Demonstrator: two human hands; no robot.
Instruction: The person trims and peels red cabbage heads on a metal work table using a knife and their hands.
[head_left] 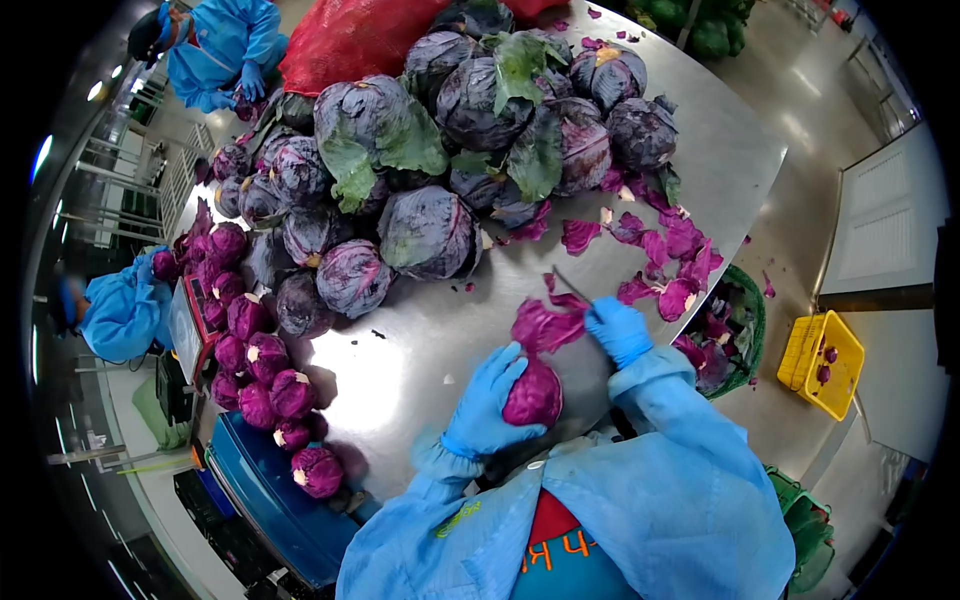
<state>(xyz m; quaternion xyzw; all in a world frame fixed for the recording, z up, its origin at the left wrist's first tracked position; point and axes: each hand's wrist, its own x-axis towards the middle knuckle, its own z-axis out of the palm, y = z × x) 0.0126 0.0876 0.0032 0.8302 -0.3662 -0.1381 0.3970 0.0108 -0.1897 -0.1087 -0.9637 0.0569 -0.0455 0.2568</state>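
My left hand (pixel 487 405), in a blue glove, curls around the side of a peeled red cabbage (pixel 534 397) near the table's front edge. A loose purple leaf (pixel 547 327) stands out from the top of that cabbage. My right hand (pixel 618 331), also gloved in blue, is closed beside the leaf. From its fingers a thin dark blade, seemingly a knife (pixel 571 285), points up and left. The knife's handle is hidden in the glove. Torn purple leaves (pixel 680 255) lie beyond my right hand on the steel table (pixel 415 345).
Unpeeled red cabbages (pixel 430 232) are heaped at the back, by a red mesh sack (pixel 345 45). Peeled cabbages (pixel 291 394) line the left side. A green basket (pixel 745 330) of leaves and a yellow crate (pixel 823 362) stand right. Co-workers (pixel 125 303) are at left.
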